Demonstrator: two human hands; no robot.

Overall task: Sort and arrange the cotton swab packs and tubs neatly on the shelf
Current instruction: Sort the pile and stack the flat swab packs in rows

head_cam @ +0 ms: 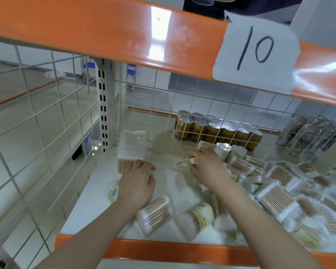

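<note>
Two hands are at work over the white shelf (97, 193), and the move ahead seems to turn on the gap between them. The right hand (206, 167) pinches a flat swab pack (184, 162) at its right end, fingers curled round it; the pack's long axis runs roughly left to right, its free end pointing toward the stack of packs (131, 150) in the back left corner. That stack lies to the left of the held pack and a little further back, with bare shelf between them. The left hand (137, 181) rests with loosely bent fingers, its fingertips touching the near edge of the stack, holding nothing; it is clearly the nearer hand to the stack and looks placed to steady it.

Most of the unsorted stock sits to the right: a loose pile of packs (275, 183) heaped at mixed angles. Round tubs (155, 214) lie on their sides along the front edge, one (113, 190) partly hidden under the left wrist. Behind the wire grid, gold cans (217, 131) stand on the neighbouring shelf.

Judging by this layout, the held pack would need turning so its sticks run front to back like the stack's.
</note>
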